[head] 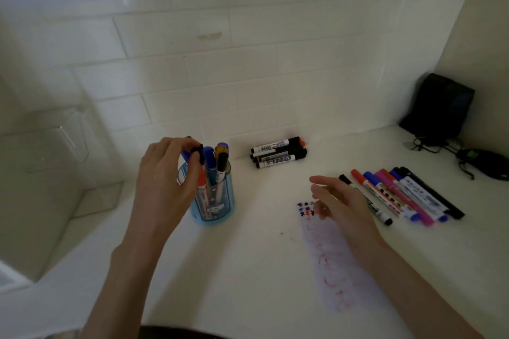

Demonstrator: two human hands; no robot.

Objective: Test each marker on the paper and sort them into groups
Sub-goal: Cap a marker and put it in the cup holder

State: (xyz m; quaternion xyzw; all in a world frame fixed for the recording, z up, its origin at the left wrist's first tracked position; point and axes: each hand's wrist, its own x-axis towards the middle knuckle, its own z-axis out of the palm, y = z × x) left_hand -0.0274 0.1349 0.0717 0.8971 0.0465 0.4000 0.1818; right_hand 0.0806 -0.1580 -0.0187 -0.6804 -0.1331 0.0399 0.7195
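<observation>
Bare countertop (242, 256) lies open between the blue pen cup (217, 206) and the paper (336, 270). A pile of black markers (278, 153) lines the tiled wall (248, 77); a row of markers (407, 195) blocks the right.

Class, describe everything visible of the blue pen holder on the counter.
The blue pen holder is a translucent plastic cup, upright on the white counter, left of the paper. A small cartoon print shows low on its front. Capped markers stand inside. The left hand, over its rim, pinches a dark-capped marker.
</observation>
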